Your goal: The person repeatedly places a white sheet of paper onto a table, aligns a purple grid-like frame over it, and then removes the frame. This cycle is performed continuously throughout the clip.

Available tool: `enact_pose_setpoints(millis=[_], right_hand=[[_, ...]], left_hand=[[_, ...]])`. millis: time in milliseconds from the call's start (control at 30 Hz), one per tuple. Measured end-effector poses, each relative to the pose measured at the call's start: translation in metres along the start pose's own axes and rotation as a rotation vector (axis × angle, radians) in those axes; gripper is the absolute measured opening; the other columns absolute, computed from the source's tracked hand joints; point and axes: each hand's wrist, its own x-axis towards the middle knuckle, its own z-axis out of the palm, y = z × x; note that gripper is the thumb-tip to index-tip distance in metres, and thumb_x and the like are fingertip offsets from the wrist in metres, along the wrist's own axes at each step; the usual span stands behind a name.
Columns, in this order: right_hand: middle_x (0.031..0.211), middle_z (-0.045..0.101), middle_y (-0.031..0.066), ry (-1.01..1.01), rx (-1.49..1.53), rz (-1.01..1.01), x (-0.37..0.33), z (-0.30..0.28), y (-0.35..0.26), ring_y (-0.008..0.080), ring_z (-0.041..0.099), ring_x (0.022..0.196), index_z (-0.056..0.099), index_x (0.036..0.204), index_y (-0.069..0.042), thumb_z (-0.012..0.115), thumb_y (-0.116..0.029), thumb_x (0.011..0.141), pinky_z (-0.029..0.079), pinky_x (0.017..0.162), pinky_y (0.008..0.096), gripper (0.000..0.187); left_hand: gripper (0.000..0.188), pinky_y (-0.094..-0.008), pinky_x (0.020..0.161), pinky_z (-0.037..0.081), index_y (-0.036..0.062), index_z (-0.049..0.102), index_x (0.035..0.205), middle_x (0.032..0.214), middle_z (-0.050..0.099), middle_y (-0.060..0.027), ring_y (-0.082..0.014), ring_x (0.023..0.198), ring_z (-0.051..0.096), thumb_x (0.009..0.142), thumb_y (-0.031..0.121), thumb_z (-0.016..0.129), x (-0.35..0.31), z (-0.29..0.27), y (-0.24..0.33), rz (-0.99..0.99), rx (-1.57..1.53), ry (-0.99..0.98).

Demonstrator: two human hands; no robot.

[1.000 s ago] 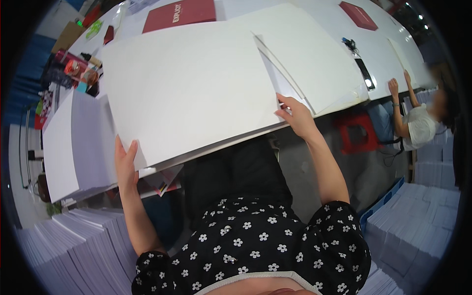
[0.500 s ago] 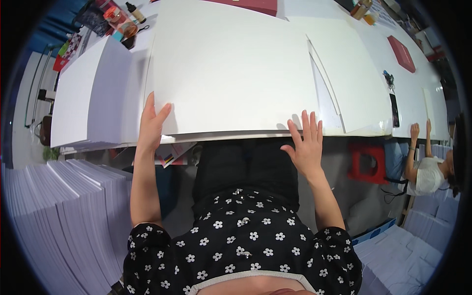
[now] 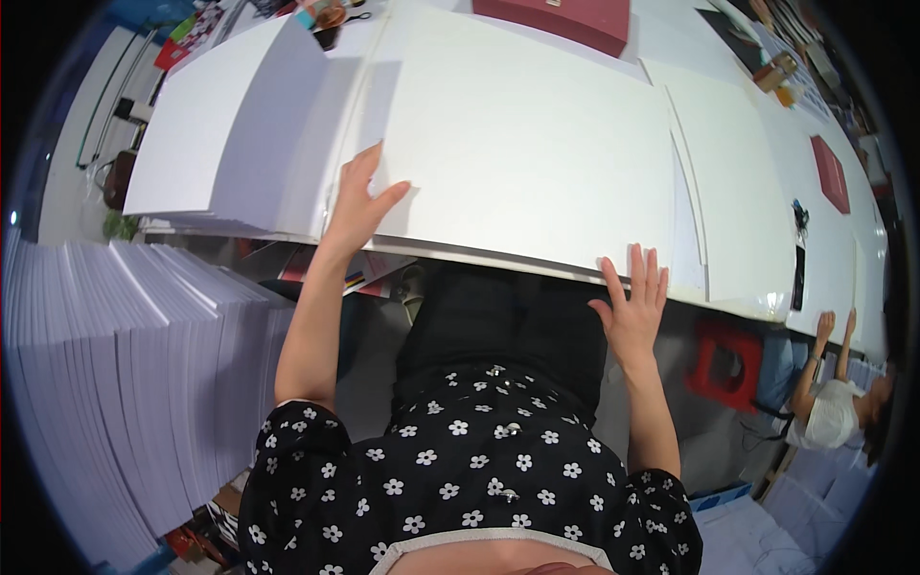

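At frame centre, a large white sheet (image 3: 522, 153) is laid flat on the white table (image 3: 843, 249), long axis running left-right across the picture, near edge hanging over the table lip toward the body.

Left hand (image 3: 359, 206): placed flat on the sheet's lower-left corner, fingers extended and slightly spread, thumb splayed right. Nothing is gripped; palm-down contact only.

Right hand (image 3: 634, 307): held at the sheet's lower-right edge, fingers (image 3: 650, 278) open and pointing up, tips touching or just overlapping the near edge. Whether the edge is pinched from below cannot be told; no closed grip is visible.

Key relation: the sheet lies up-frame from both sets of fingers, i.e. away from the body. The left hand is further onto the sheet; the right sits at the edge only. Both are spaced along the long axis, roughly at opposite ends of the near edge.

Around it:
- Second white sheet (image 3: 743, 206) just beside on the right, edges overlapping slightly.
- Stack of white sheets (image 3: 225, 134) at upper left, touching the main sheet's left side.
- Tall piles of white paper (image 3: 125, 374) at left of frame, below table level.
- Dark red box (image 3: 561, 19) at top edge; flat red item (image 3: 830, 172) at upper right.
- Red stool (image 3: 728, 364) under the table, lower right.
- Another person (image 3: 843, 402) at far right, arms raised to the table edge.
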Motion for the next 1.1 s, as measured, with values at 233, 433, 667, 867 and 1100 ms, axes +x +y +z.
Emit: enact_pose_setpoints(millis=[233, 433, 667, 867, 1100], right_hand=[[0.158, 0.033, 0.0165, -0.004, -0.024, -0.018, -0.001, 0.001, -0.001, 0.0417, 0.028, 0.146, 0.054, 0.142, -0.025, 0.079, -0.029, 0.076, 0.022, 0.118, 0.0594, 0.07], [0.159, 0.03, 0.0178, -0.016, -0.018, -0.039, 0.001, -0.003, -0.003, 0.0426, 0.025, 0.147, 0.049, 0.145, -0.023, 0.077, -0.03, 0.08, 0.02, 0.118, 0.06, 0.071], [0.158, 0.031, 0.0196, -0.006, 0.023, -0.064, 0.012, -0.003, -0.034, 0.0441, 0.025, 0.147, 0.043, 0.148, -0.011, 0.071, -0.044, 0.082, 0.016, 0.117, 0.0644, 0.079], [0.158, 0.034, 0.0136, -0.034, 0.066, -0.246, 0.043, 0.017, -0.095, 0.0432, 0.027, 0.146, 0.043, 0.149, -0.013, 0.063, -0.053, 0.084, 0.017, 0.116, 0.0659, 0.08], [0.159, 0.035, 0.0094, -0.074, 0.064, -0.263, 0.053, 0.021, -0.106, 0.0393, 0.027, 0.147, 0.047, 0.148, -0.018, 0.068, -0.049, 0.08, 0.019, 0.116, 0.0644, 0.077]], left_hand=[[0.06, -0.0385, 0.109, 0.038, 0.003, 0.041, 0.149, 0.143, 0.053, -0.0212, -0.033, 0.128, 0.052, 0.094, 0.013, 0.061, 0.003, 0.014, -0.033, 0.016, -0.25, -0.05], [0.054, -0.0421, 0.105, 0.034, 0.0105, 0.038, 0.152, 0.119, 0.063, -0.0124, -0.0272, 0.114, 0.056, 0.1, 0.019, 0.05, 0.005, 0.017, -0.048, -0.051, -0.127, -0.085], [0.054, -0.0436, 0.103, 0.034, 0.0125, 0.04, 0.151, 0.11, 0.063, -0.0132, -0.0296, 0.108, 0.057, 0.099, 0.019, 0.05, 0.005, 0.01, -0.033, -0.162, -0.048, -0.147], [0.053, -0.0402, 0.097, 0.043, 0.01, 0.047, 0.146, 0.11, 0.067, -0.017, -0.0312, 0.097, 0.06, 0.095, 0.019, 0.058, 0.005, 0.013, -0.036, -0.082, -0.123, -0.047], [0.054, -0.0393, 0.096, 0.043, 0.0083, 0.051, 0.143, 0.108, 0.067, -0.0162, -0.0292, 0.096, 0.06, 0.093, 0.022, 0.063, 0.003, 0.015, -0.038, -0.1, -0.147, -0.007]])
